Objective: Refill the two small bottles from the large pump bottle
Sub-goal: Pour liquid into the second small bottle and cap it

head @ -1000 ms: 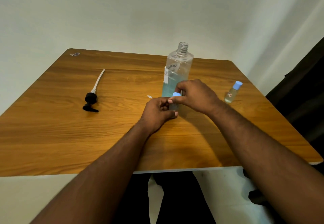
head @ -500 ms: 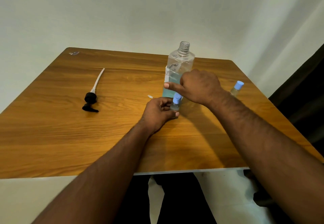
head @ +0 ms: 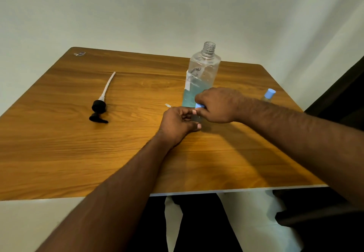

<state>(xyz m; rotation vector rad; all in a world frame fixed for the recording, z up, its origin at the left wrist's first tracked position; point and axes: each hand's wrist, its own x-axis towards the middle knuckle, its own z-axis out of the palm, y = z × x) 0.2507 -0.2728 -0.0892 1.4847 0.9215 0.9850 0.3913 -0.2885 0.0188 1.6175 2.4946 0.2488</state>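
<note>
My right hand (head: pixel 217 104) is back pinching the blue cap (head: pixel 199 106) after regripping; left hand (head: pixel 178 122) grips the small bottle (head: pixel 196 118) before the large bottle (head: pixel 201 78). Cap twisting continues.

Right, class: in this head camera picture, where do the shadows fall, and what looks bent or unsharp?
Head view: the arms throw soft shadows onto the table, right of the right hand; the wide-angle lens splays the table's sides outward; the large bottle shows pale reflections; the forearms nearest the camera look soft.
</note>
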